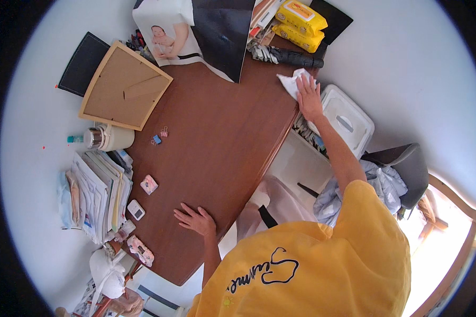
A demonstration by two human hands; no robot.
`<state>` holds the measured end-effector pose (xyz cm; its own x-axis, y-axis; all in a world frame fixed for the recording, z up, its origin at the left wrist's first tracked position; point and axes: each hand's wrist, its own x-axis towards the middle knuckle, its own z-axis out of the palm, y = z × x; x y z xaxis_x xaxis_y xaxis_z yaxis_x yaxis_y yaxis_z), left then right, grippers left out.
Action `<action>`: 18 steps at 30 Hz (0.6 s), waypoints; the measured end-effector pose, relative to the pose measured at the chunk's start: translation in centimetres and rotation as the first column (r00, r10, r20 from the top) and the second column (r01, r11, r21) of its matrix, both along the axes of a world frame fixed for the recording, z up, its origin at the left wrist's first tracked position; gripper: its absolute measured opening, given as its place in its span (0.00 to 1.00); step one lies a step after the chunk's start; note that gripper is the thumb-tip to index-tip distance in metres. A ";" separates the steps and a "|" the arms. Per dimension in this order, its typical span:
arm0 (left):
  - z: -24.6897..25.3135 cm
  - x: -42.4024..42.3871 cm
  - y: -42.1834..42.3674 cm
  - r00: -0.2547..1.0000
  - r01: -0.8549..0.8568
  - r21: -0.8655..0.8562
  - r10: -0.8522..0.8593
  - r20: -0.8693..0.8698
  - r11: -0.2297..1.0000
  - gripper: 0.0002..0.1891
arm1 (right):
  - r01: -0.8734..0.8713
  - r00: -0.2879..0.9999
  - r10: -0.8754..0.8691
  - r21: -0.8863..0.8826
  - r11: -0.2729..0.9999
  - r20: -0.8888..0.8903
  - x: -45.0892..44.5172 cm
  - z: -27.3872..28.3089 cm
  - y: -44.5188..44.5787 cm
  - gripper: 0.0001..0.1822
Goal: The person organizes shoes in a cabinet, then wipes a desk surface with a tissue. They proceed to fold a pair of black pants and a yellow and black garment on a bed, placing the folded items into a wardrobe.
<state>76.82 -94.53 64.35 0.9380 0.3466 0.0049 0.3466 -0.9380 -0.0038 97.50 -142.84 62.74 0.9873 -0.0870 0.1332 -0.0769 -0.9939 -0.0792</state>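
My left hand [198, 220] lies flat on the brown wooden desk [214, 130], fingers spread and holding nothing. With my arm stretched out, my right hand [309, 97] presses a crumpled white wipe [290, 84] at the desk's far right edge. Part of the wipe is hidden beneath the palm and fingers. Beyond it lies a folded black umbrella [289, 56]. Nearest my left hand are a small white device with a screen [136, 209] and a small pink patterned pack [149, 184].
Along the left stand stacked papers [99, 194], a cream insulated jug [121, 138] and a back-turned wooden frame [121, 85]. Two binder clips [156, 139] lie nearby. A large photo print [222, 31] and yellow wipe packs [301, 18] are at the back. A white lidded bin [347, 119] stands right.
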 end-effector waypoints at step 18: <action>1.9 -2.8 3.1 0.949 0.079 -0.611 0.127 0.287 0.787 0.29 | -0.258 0.952 0.302 0.421 0.870 -0.040 -22.2 0.8 27.4 0.34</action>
<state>74.02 -91.47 66.26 0.9165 0.3954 0.0610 0.2560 -0.6967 0.6702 75.30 -115.39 63.52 0.9843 0.1708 0.0441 0.1705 -0.8566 -0.4870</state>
